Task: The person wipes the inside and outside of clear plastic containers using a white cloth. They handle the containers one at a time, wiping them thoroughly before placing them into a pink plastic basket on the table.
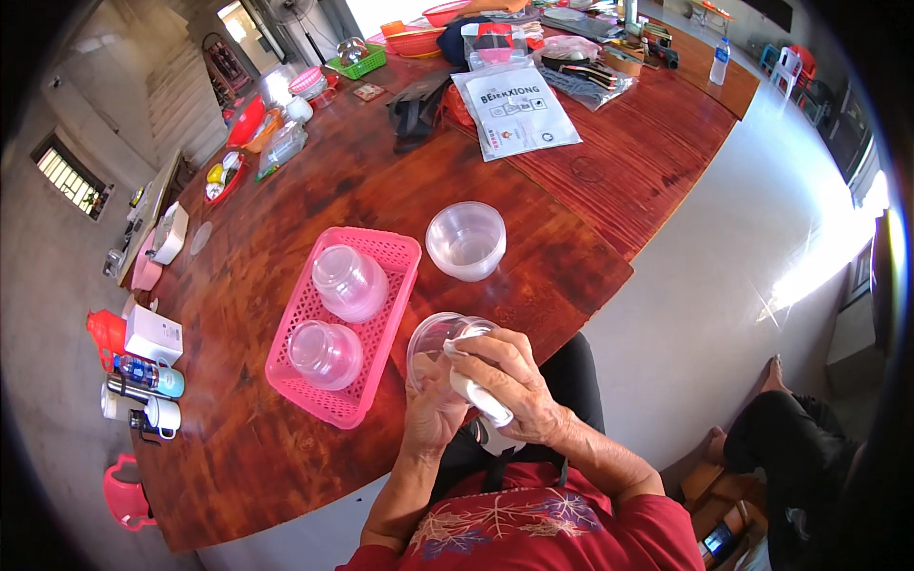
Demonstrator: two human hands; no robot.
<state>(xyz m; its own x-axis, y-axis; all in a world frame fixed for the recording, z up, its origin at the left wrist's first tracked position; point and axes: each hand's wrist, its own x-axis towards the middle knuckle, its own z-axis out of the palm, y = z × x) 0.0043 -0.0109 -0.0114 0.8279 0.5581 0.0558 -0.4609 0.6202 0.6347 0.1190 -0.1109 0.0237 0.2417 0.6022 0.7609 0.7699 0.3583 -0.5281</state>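
My left hand [436, 411] is closed round the side of a clear plastic bowl [426, 335], held tilted at the table's near edge. A white cloth [478, 392] is bunched in my right hand [514, 381], and its upper end presses at the bowl's rim. Just beyond stands a stack of clear plastic bowls [466, 242], mouth up. To the left, a pink perforated basket [345, 415] carries two upside-down groups of clear bowls, a far one [350, 284] and a near one [325, 355].
The wooden table [238, 457] bears a white plastic bag [519, 109], a black sandal-like item [416, 114] and a green basket [360, 62] farther back. Mugs and bottles [164, 381] crowd its left edge. At right, a water bottle [719, 63] stands near another person's leg [795, 419] lower down.
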